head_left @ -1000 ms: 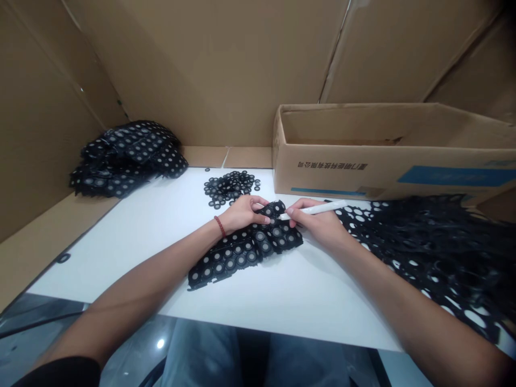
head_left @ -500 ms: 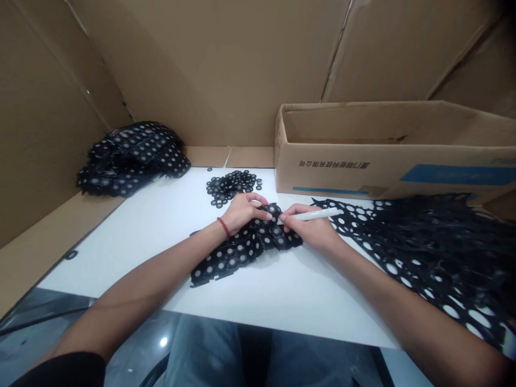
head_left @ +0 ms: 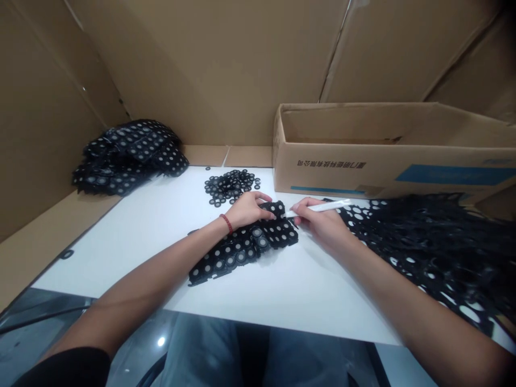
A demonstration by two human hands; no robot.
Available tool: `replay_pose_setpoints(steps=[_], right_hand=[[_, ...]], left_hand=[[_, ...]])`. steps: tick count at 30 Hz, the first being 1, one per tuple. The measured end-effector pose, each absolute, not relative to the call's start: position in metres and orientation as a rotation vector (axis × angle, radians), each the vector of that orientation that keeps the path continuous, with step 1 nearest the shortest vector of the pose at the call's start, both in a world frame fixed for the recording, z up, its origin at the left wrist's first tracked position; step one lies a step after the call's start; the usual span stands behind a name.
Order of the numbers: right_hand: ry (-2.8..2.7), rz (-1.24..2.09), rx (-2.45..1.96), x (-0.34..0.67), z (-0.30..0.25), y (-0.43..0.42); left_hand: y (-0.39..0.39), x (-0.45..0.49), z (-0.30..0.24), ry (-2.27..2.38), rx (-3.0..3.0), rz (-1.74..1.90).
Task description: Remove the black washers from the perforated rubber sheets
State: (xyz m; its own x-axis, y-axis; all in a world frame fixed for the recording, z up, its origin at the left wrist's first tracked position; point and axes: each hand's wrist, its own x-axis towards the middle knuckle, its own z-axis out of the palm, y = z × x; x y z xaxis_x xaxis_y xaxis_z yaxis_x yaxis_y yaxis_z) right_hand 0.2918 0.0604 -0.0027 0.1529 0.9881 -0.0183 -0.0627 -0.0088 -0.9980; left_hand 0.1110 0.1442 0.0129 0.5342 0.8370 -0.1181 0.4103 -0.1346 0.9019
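A black rubber sheet of moulded rings (head_left: 237, 252) lies on the white table, its far end bunched up. My left hand (head_left: 252, 208) grips that far end between thumb and fingers. In my right hand (head_left: 318, 217) is a slim white pen-like tool (head_left: 336, 205), its tip at the sheet's right edge close to my left thumb. Whether the tip touches a ring is too small to tell. Just beyond my left hand sits a heap of loose black rings (head_left: 229, 184).
A large stack of ring sheets (head_left: 133, 153) rests at the back left. An open cardboard box (head_left: 334, 166) stands at the back right. Before it spread black sheets with punched-out holes (head_left: 435, 247). One loose ring (head_left: 66, 253) lies by the left table edge. Cardboard walls (head_left: 209, 70) enclose the table.
My right hand has moved slightly right with the white tool, away from the sheet's middle. My left hand has shifted a little along the bunched end, and the sheet there has turned slightly.
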Motion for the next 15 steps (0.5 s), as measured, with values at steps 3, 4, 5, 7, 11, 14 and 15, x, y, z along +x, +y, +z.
replay_pose_setpoints(steps=[3, 4, 5, 7, 11, 14, 15], right_hand=[[-1.115, 1.092, -1.262, 0.296, -0.007, 0.058], [-1.146, 1.066, -1.284, 0.298, -0.007, 0.057], [-1.174, 1.034, -1.311, 0.299, -0.007, 0.056], [-1.214, 0.973, -1.368, 0.300, -0.005, 0.054], [-1.234, 0.921, -1.403, 0.296, 0.001, 0.052], [-1.246, 0.940, -1.373, 0.293, 0.005, 0.051], [-1.245, 0.956, -1.364, 0.291, 0.006, 0.051]], left_hand=[[0.145, 0.111, 0.013, 1.055, 1.772, 0.515], [0.145, 0.110, 0.013, 1.056, 1.784, 0.519], [0.145, 0.109, 0.013, 1.052, 1.796, 0.523], [0.145, 0.108, 0.012, 1.036, 1.814, 0.526], [0.143, 0.104, 0.012, 0.921, 1.776, 0.507], [0.142, 0.101, 0.012, 0.857, 1.685, 0.516], [0.141, 0.100, 0.011, 0.852, 1.668, 0.519]])
